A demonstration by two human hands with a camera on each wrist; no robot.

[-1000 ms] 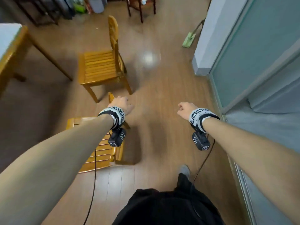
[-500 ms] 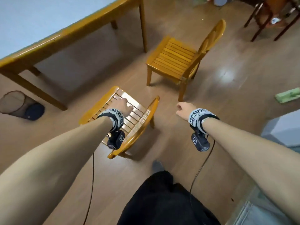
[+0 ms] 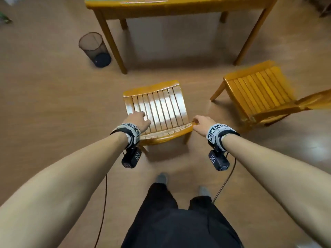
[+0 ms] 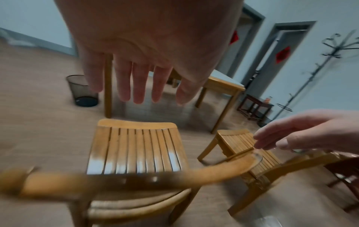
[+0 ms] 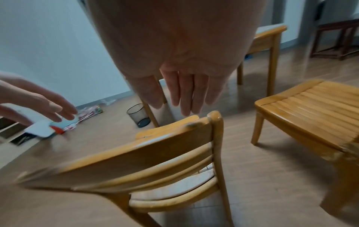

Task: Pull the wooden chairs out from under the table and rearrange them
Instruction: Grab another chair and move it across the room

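The near wooden chair (image 3: 157, 104) stands in front of me with its slatted seat facing the table (image 3: 179, 4). Its curved top rail (image 3: 166, 138) is closest to me. My left hand (image 3: 138, 119) hovers with straight fingers (image 4: 136, 86) over the rail's (image 4: 136, 179) left part and touches nothing. My right hand (image 3: 200, 122) hangs just above the rail's right end (image 5: 213, 116), fingers (image 5: 184, 95) extended, gripping nothing. A second wooden chair (image 3: 258, 90) stands to the right, angled, clear of the table.
A black mesh waste bin (image 3: 93, 47) sits on the floor by the table's left front leg (image 3: 112, 40). Wood floor lies open to the left and behind the chairs. My legs and shoes (image 3: 162, 178) are just behind the near chair.
My view has swung round to face the table. Both hands have opened from loose fists and moved to the two ends of the near chair's top rail.
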